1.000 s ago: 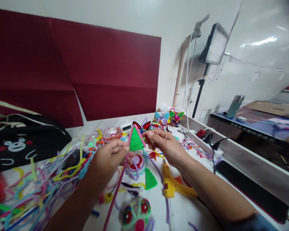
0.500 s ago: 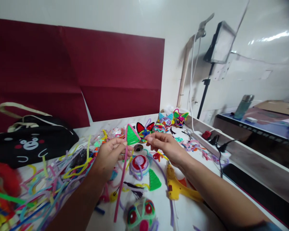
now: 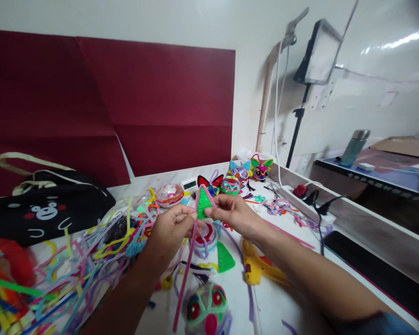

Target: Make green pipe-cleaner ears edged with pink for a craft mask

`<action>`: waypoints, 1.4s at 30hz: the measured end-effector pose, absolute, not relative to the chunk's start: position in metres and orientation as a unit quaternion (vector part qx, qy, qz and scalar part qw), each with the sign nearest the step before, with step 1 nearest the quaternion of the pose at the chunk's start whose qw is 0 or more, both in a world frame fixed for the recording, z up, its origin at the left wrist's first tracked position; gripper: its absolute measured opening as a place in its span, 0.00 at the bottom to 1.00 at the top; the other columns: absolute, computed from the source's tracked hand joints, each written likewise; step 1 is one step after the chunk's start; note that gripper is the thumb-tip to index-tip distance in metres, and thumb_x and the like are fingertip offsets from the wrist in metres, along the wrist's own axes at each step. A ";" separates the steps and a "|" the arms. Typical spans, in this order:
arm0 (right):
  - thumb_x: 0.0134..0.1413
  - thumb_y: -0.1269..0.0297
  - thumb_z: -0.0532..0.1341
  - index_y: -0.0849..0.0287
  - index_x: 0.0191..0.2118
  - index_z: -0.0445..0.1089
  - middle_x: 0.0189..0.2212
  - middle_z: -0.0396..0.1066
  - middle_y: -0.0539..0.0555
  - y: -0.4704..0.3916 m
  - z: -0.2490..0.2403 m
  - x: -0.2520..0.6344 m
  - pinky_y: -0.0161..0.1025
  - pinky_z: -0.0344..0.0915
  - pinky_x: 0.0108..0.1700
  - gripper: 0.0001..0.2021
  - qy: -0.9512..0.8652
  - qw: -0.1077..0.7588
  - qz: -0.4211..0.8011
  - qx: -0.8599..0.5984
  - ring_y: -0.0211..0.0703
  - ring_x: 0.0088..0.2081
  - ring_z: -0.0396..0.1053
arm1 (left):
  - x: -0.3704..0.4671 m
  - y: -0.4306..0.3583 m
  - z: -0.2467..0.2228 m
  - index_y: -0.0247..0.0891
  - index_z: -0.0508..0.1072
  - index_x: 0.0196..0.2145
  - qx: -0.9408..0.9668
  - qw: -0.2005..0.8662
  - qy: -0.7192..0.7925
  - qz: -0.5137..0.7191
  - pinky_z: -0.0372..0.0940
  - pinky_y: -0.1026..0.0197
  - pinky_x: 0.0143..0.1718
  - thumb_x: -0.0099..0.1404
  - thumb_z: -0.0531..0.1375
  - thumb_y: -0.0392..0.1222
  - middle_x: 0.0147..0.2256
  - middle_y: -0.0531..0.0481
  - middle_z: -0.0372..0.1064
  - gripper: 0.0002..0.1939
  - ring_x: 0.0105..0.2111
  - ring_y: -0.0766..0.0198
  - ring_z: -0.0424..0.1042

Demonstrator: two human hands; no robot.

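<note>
Both hands hold a green triangular piece (image 3: 204, 203) edged with pink pipe cleaner, its point upward. My left hand (image 3: 174, 226) pinches its lower left corner, where a long pink pipe cleaner (image 3: 185, 284) hangs down. On the right edge, my right hand (image 3: 232, 213) is closed with thumb and fingers. A second green piece (image 3: 226, 258) lies on the table below. Partly hidden beneath the hands is a round red and purple ornament (image 3: 206, 237). Nearer to me sits a clear ball with red eyes (image 3: 207, 307).
A yellow glue gun (image 3: 256, 266) lies under my right forearm. Loose pipe cleaners (image 3: 73, 274) cover the left side, beside a black bag (image 3: 49, 209). Finished ornaments (image 3: 239, 172) stand at the back. A power strip (image 3: 309, 200) and a black phone-like slab (image 3: 373, 274) are at right.
My right hand has closed on the green piece's right edge. The piece and my left hand have shifted right, and the piece now points more upright.
</note>
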State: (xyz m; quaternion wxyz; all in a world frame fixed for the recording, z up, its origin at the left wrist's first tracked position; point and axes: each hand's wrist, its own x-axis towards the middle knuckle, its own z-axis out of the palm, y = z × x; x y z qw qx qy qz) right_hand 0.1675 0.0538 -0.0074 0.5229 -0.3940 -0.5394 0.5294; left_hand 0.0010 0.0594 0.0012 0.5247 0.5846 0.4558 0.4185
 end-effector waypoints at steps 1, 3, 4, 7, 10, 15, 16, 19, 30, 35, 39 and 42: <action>0.34 0.58 0.72 0.62 0.27 0.70 0.24 0.67 0.47 0.054 -0.008 0.167 0.34 0.56 0.32 0.16 -0.540 0.523 0.531 -0.391 0.34 0.26 0.60 | 0.002 0.058 0.001 0.37 0.67 0.30 0.589 0.523 0.455 0.417 0.65 0.64 0.25 0.49 0.64 0.44 0.19 0.54 0.73 0.12 0.19 0.65 0.70; 0.33 0.57 0.71 0.62 0.26 0.70 0.23 0.66 0.46 0.055 -0.010 0.166 0.34 0.55 0.31 0.16 -0.539 0.525 0.533 -0.387 0.33 0.25 0.59 | 0.004 0.057 -0.001 0.37 0.67 0.30 0.594 0.521 0.452 0.414 0.65 0.64 0.26 0.50 0.63 0.44 0.20 0.54 0.73 0.12 0.20 0.64 0.71; 0.33 0.56 0.71 0.62 0.26 0.70 0.23 0.66 0.46 0.054 -0.010 0.166 0.34 0.55 0.31 0.16 -0.538 0.525 0.535 -0.385 0.33 0.25 0.59 | 0.004 0.056 -0.002 0.37 0.67 0.30 0.597 0.522 0.449 0.412 0.65 0.63 0.26 0.50 0.63 0.45 0.20 0.53 0.73 0.12 0.21 0.63 0.71; 0.33 0.55 0.72 0.62 0.25 0.70 0.22 0.66 0.46 0.053 -0.010 0.165 0.34 0.55 0.30 0.17 -0.537 0.521 0.546 -0.378 0.33 0.25 0.58 | 0.004 0.057 -0.005 0.37 0.68 0.31 0.609 0.518 0.443 0.406 0.65 0.62 0.26 0.52 0.63 0.45 0.21 0.52 0.74 0.12 0.21 0.62 0.72; 0.34 0.54 0.71 0.62 0.25 0.71 0.20 0.65 0.45 0.052 -0.010 0.165 0.33 0.54 0.27 0.17 -0.538 0.518 0.550 -0.374 0.31 0.23 0.56 | 0.002 0.057 -0.007 0.37 0.69 0.32 0.622 0.506 0.444 0.401 0.65 0.62 0.26 0.53 0.63 0.44 0.22 0.52 0.75 0.11 0.21 0.62 0.72; 0.35 0.55 0.71 0.62 0.23 0.70 0.18 0.62 0.45 0.051 -0.010 0.164 0.32 0.51 0.25 0.16 -0.536 0.526 0.542 -0.378 0.31 0.21 0.53 | 0.002 0.055 -0.007 0.37 0.70 0.33 0.613 0.514 0.443 0.406 0.67 0.61 0.28 0.52 0.64 0.44 0.23 0.50 0.76 0.12 0.24 0.59 0.75; 0.34 0.55 0.71 0.62 0.23 0.70 0.18 0.62 0.45 0.051 -0.010 0.164 0.32 0.51 0.25 0.16 -0.534 0.527 0.541 -0.380 0.31 0.21 0.53 | 0.002 0.055 -0.007 0.37 0.70 0.33 0.611 0.516 0.442 0.407 0.67 0.61 0.28 0.52 0.64 0.44 0.23 0.50 0.76 0.12 0.25 0.58 0.75; 0.34 0.55 0.72 0.62 0.24 0.72 0.18 0.63 0.45 0.052 -0.011 0.164 0.32 0.51 0.25 0.15 -0.527 0.527 0.544 -0.387 0.31 0.21 0.53 | 0.002 0.056 -0.007 0.37 0.70 0.33 0.602 0.523 0.440 0.411 0.67 0.61 0.29 0.52 0.65 0.44 0.23 0.51 0.76 0.12 0.26 0.58 0.76; 0.35 0.58 0.71 0.62 0.25 0.71 0.17 0.62 0.43 0.053 -0.010 0.166 0.32 0.49 0.24 0.14 -0.518 0.524 0.547 -0.398 0.30 0.20 0.54 | 0.003 0.057 -0.007 0.37 0.69 0.35 0.598 0.539 0.438 0.400 0.68 0.61 0.30 0.54 0.62 0.44 0.24 0.51 0.76 0.12 0.26 0.59 0.76; 0.35 0.57 0.71 0.62 0.25 0.71 0.16 0.61 0.43 0.051 -0.008 0.167 0.32 0.48 0.22 0.15 -0.526 0.522 0.538 -0.403 0.30 0.19 0.53 | 0.004 0.055 -0.005 0.37 0.69 0.35 0.582 0.544 0.451 0.403 0.69 0.60 0.28 0.52 0.64 0.45 0.25 0.50 0.76 0.14 0.25 0.58 0.76; 0.35 0.57 0.71 0.62 0.24 0.70 0.16 0.61 0.43 0.051 -0.007 0.167 0.32 0.47 0.22 0.15 -0.531 0.523 0.535 -0.399 0.29 0.19 0.52 | 0.007 0.054 -0.003 0.37 0.69 0.33 0.572 0.549 0.453 0.407 0.70 0.59 0.28 0.50 0.64 0.47 0.25 0.50 0.76 0.14 0.24 0.59 0.76; 0.35 0.56 0.71 0.62 0.25 0.71 0.17 0.61 0.44 0.051 -0.007 0.168 0.32 0.47 0.23 0.15 -0.532 0.522 0.534 -0.400 0.29 0.20 0.52 | 0.008 0.052 0.000 0.38 0.69 0.33 0.558 0.553 0.461 0.411 0.70 0.58 0.28 0.48 0.64 0.47 0.24 0.50 0.76 0.15 0.23 0.58 0.76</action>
